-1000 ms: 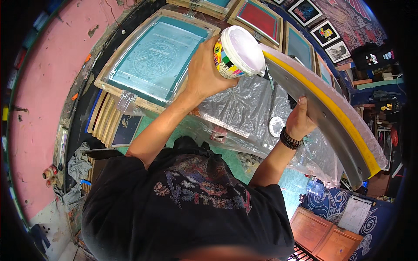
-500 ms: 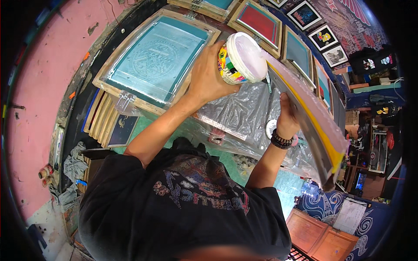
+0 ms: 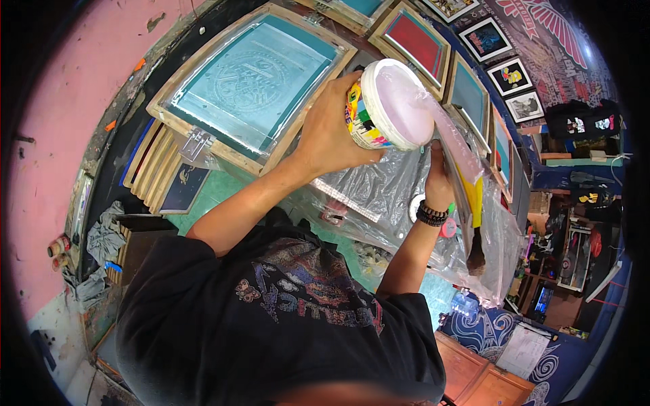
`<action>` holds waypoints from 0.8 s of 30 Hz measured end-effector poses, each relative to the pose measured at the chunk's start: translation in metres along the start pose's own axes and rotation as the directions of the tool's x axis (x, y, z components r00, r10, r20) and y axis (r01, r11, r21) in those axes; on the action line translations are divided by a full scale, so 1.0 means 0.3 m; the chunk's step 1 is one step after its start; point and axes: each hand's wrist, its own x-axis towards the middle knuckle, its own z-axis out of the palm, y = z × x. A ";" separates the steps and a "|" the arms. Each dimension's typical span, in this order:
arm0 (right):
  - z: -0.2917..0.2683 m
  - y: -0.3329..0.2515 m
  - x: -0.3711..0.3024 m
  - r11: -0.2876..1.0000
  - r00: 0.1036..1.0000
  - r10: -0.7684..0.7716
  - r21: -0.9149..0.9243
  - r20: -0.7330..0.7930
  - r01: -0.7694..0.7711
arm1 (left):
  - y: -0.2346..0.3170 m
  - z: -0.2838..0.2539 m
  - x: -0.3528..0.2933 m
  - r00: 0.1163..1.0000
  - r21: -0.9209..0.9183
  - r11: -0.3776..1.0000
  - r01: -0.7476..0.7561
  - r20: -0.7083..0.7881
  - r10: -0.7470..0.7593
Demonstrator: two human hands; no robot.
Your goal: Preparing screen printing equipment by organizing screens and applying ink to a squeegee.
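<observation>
My left hand wraps round a white plastic tub with a colourful printed side. The tub is tilted to the right, its mouth showing pale pinkish paste. Against the tub's right rim rests the upper end of a long squeegee with a yellow blade. Paste coats this blade, and some of it joins the paste at the rim. My right hand is closed round the squeegee's near side, its fingers partly hidden behind it. Left of the tub lies a wood-framed printing screen with teal mesh and a round design.
A plastic-covered table lies beneath my hands. More framed screens line its far side. Several wooden frames stand stacked below the big screen. Beyond the table's right end are a water bottle and crowded shelves.
The squeegee has turned steeper, its lower end swinging left and its blade showing less broadly. The tub shifts slightly right and nearer, its mouth facing me more. My view has also shifted a little.
</observation>
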 end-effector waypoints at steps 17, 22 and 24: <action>-0.014 -0.063 0.139 0.917 0.933 0.327 -0.287 0.150 -0.276 | 0.058 -0.108 -0.033 0.999 -0.233 0.972 -0.027 0.015 0.031; -0.094 0.057 0.120 0.995 0.998 0.047 -0.094 0.042 -0.043 | 0.069 -0.133 -0.052 0.999 -0.278 0.960 -0.042 -0.016 0.039; -0.126 0.076 0.125 0.952 0.956 0.293 0.094 0.013 -0.293 | 0.071 -0.142 -0.056 0.999 -0.302 0.952 -0.042 -0.013 0.040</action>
